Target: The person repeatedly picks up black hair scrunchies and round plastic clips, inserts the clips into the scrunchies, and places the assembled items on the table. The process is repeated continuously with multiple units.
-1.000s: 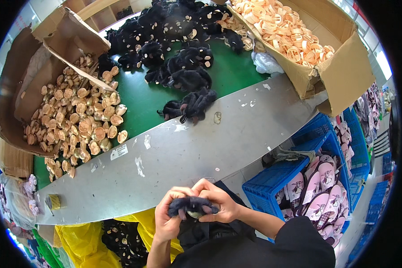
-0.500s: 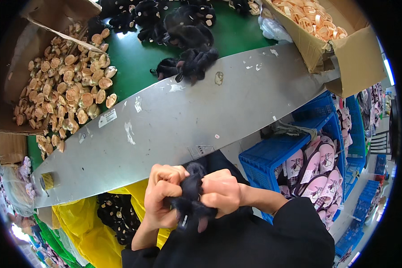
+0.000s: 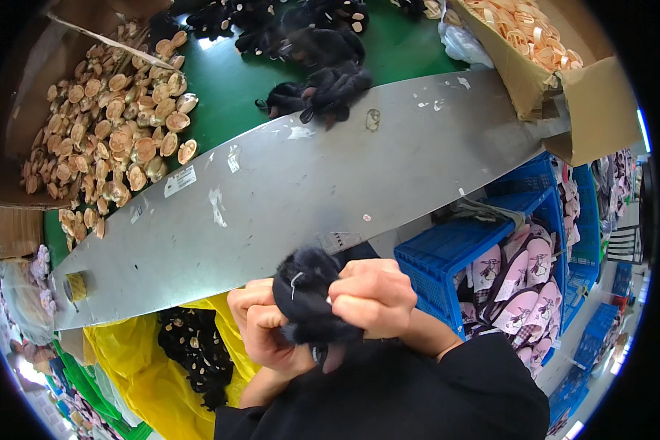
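Both hands hold a small black furry plush piece [image 3: 306, 282] close to my body, beside the table's near edge. My left hand [image 3: 268, 326] is closed around its left side. On its right side, my right hand [image 3: 378, 297] is closed with the fingers curled in. A thin pale strip or thread shows on the fur, and a darker pinkish, ear-like flap hangs below. Fingertips are partly hidden by the fur. Beyond the metal table edge [image 3: 293, 191], similar black plush pieces [image 3: 323, 88] lie on the green surface [image 3: 411, 55].
Many gold-backed oval plastic pieces [image 3: 117, 132] spill from a cardboard box at left. Another carton [image 3: 601, 110] at far right holds peach-coloured plastic parts. Blue crates [image 3: 447, 253] with pink slippers [image 3: 521, 301] stand at right. A yellow bag [image 3: 132, 374] with black pieces hangs below; a tape roll [image 3: 74, 287] sits left.
The plush piece has been raised slightly and turned, so its rounded furry side and pale strip now face up. My right hand has shifted right and up; my left hand has moved slightly.
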Action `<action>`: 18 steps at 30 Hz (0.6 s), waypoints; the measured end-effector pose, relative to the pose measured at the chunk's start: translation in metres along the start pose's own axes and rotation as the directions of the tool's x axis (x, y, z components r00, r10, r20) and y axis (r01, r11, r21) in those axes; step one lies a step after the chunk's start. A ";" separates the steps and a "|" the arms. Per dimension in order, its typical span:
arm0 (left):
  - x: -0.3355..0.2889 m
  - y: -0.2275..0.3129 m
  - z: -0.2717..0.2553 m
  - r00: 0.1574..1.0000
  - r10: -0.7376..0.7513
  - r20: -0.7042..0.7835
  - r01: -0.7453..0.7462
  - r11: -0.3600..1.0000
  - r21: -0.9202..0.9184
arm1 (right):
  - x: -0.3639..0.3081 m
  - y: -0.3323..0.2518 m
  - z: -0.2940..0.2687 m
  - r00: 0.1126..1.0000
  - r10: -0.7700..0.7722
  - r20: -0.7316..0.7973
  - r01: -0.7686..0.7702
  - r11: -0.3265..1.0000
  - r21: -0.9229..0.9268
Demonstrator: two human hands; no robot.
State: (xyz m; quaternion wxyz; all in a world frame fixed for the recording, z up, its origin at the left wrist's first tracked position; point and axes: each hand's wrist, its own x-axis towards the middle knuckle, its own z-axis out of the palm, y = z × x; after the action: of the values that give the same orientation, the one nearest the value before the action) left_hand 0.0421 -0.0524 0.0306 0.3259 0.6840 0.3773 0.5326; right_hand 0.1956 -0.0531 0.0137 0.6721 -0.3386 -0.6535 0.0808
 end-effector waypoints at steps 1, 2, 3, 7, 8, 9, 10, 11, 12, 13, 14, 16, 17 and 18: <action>0.002 0.000 0.003 0.999 0.025 -0.044 -0.023 0.999 0.036 | -0.001 -0.001 0.003 0.998 0.035 -0.045 -0.035 0.999 -0.004; 0.004 0.001 0.003 0.999 0.029 -0.046 -0.026 0.997 0.074 | -0.003 -0.004 0.006 0.996 0.074 -0.058 -0.076 0.997 -0.020; 0.006 0.003 0.003 0.998 0.034 -0.047 -0.029 0.993 0.111 | -0.004 -0.005 0.010 0.994 0.084 -0.070 -0.086 0.996 -0.034; 0.006 -0.006 0.002 0.994 0.042 -0.099 -0.026 0.988 0.155 | 0.000 -0.012 0.014 0.991 0.127 -0.044 -0.131 0.986 -0.102; 0.004 -0.007 0.005 0.991 0.024 -0.130 -0.004 0.988 0.152 | 0.002 -0.014 0.012 0.990 0.141 -0.017 -0.142 0.983 -0.117; 0.003 -0.008 0.009 0.987 0.006 -0.160 0.018 0.989 0.150 | 0.002 -0.016 0.010 0.988 0.156 0.011 -0.154 0.979 -0.132; 0.001 -0.012 0.015 0.979 0.032 -0.203 -0.005 0.992 0.130 | 0.000 -0.016 0.008 0.978 0.207 0.036 -0.202 0.973 -0.109; -0.002 -0.014 0.015 0.981 0.088 -0.174 -0.041 0.966 0.254 | 0.002 -0.016 0.010 0.967 0.254 0.027 -0.251 0.964 -0.087; -0.003 -0.016 0.011 0.994 0.081 -0.073 -0.063 0.972 0.228 | -0.001 -0.014 0.016 0.945 0.326 -0.034 -0.326 0.945 -0.003; -0.005 -0.017 0.008 0.997 0.076 0.028 -0.080 0.976 0.201 | -0.005 -0.012 0.021 0.912 0.400 -0.088 -0.393 0.915 0.087; -0.001 -0.014 0.011 0.995 0.091 0.048 -0.098 0.978 0.184 | -0.008 -0.010 0.013 0.868 0.495 -0.019 -0.491 0.865 0.099; 0.000 -0.018 0.005 0.993 0.023 0.119 -0.022 1.000 -0.009 | -0.009 -0.006 0.004 0.746 0.666 -0.007 -0.652 0.733 0.197; 0.000 -0.020 0.001 0.991 -0.038 0.130 0.055 0.990 -0.132 | -0.008 -0.006 0.001 0.656 0.755 -0.005 -0.726 0.633 0.268; -0.002 -0.012 0.003 0.957 -0.288 0.047 0.286 0.892 -0.350 | -0.010 -0.005 0.004 0.593 0.805 -0.009 -0.745 0.554 0.372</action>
State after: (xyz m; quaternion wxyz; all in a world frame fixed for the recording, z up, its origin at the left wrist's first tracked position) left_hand 0.0431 -0.0488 0.0187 0.5172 0.5495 0.3731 0.5398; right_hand 0.1887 -0.0609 0.0078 0.6686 -0.4806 -0.3498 0.4468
